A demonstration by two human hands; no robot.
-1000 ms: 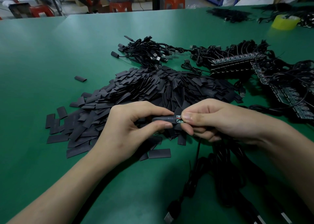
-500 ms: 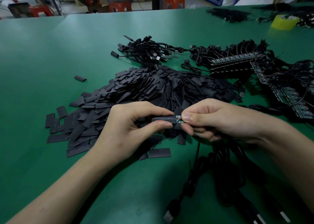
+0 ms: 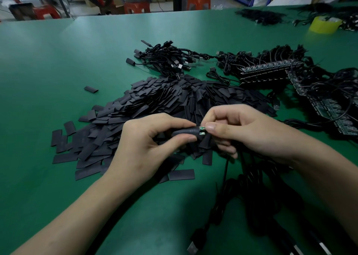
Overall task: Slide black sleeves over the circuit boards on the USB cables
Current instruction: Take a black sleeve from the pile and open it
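The worktop [image 3: 58, 61] is showing a plain, even green. The pile of sleeves [image 3: 164, 103] is lying matte black to charcoal, with no pattern. Just in front of the pile, one sleeve [image 3: 186, 131] is looking dark grey with faint pale lettering, and the circuit board [image 3: 202, 130] at its end is showing bright green with white specks. Behind the pile, the cables [image 3: 164, 59] are gleaming black with silver plugs. Far behind the pile, a tape roll [image 3: 322, 24] is glowing yellow and the stools [image 3: 136, 6] are showing orange-red.

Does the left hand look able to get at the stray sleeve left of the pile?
Probably yes, once freed: the left hand pinches the held sleeve, and only bare table surrounds the stray sleeve.
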